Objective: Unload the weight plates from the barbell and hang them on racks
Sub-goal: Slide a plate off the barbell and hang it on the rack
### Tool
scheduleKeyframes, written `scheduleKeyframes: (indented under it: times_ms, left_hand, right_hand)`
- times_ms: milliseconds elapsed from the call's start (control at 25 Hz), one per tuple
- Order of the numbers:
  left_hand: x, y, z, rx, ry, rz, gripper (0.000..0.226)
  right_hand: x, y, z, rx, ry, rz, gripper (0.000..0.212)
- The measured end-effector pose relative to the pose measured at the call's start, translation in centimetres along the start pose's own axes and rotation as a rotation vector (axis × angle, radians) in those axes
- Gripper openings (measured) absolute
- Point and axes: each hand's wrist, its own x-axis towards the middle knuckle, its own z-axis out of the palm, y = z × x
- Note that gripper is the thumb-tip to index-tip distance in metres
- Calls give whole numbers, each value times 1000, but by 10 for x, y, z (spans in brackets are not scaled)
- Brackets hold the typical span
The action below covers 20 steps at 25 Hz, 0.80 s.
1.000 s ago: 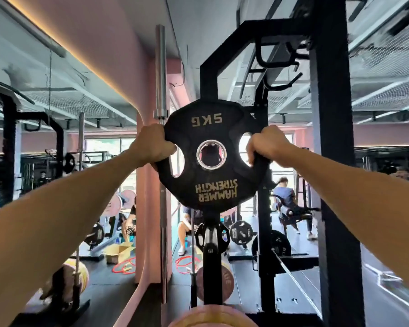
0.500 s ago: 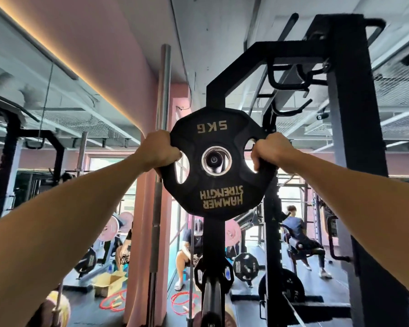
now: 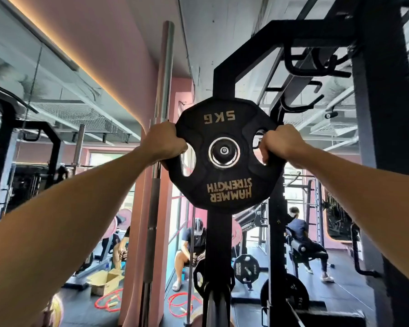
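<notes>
Pink walls (image 3: 118, 55) and a mirrored panel on the left frame a gym with a dark rubber floor (image 3: 340, 291). A black power rack (image 3: 378, 114) fills the right side, its near upright running top to bottom and black hooks jutting from the crossbeams above. A narrower black post (image 3: 222, 83) of the rack stands in the middle of the view, and a bare steel barbell (image 3: 161, 114) stands on end just left of it, against the pink wall.

Held up in front of that middle post is the black weight plate (image 3: 224, 185), its gold "5KG" and "HAMMER STRENGTH" lettering upside down. Its chrome-ringed centre hole sits over the end of a metal peg (image 3: 223, 151) on the post, whose round tip shows through the hole; how far the plate is onto the peg cannot be told.

The left hand (image 3: 162, 143) grips the plate's left edge, fingers curled through the left grip slot. The right hand (image 3: 279, 143) grips the right edge the same way, fingers (image 3: 262, 147) wrapped through the right slot. Both arms reach out nearly straight.

Lower down behind the plate, a smaller black plate (image 3: 246, 269) hangs on another rack. Two people sit on benches in the background, one near the centre and one at the right. An open cardboard box (image 3: 104, 282) and red cords (image 3: 182, 305) lie on the floor.
</notes>
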Motion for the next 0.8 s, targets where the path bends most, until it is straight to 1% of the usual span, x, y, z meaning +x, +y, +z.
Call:
scheduleKeyframes:
  times_ms: [40, 120, 160, 200, 280, 320, 360, 400, 480, 520, 720, 800]
  left_hand:
    - [4, -3, 7, -6, -15, -2, 19]
    - [14, -10, 22, 3, -46, 10, 21]
    - [20, -14, 29, -2, -51, 18, 21]
    - [26, -18, 36, -13, -50, 13, 20]
    - [37, -26, 51, -32, -37, 7, 17]
    - [42, -31, 61, -38, -27, 4, 21]
    - [46, -35, 70, -39, -17, -2, 29]
    - [50, -39, 79, -35, -5, 0, 39]
    - [57, -45, 98, -15, 18, 15, 53]
    - [60, -47, 106, -8, 23, 23, 55]
    - [80, -57, 134, 41, 31, 19, 43]
    - [87, -60, 143, 52, 28, 25, 39]
  right_hand:
    - [4, 4, 4, -22, -3, -6, 9]
    - [18, 16, 15, -84, -29, -25, 26]
    - [27, 22, 21, -83, -20, -15, 28]
    - [35, 28, 26, -50, -11, 3, 26]
    - [48, 39, 37, 10, 22, 39, 10]
    - [56, 44, 44, 14, 36, 36, 2]
    - [65, 52, 50, 13, 28, 28, 10]
    - [72, 59, 55, 7, 14, 22, 12]
    - [86, 70, 67, 14, 2, 21, 11]
    - [93, 77, 72, 18, 1, 20, 12]
    - [115, 97, 96, 46, 6, 27, 22]
    - [123, 104, 104, 52, 10, 37, 22]
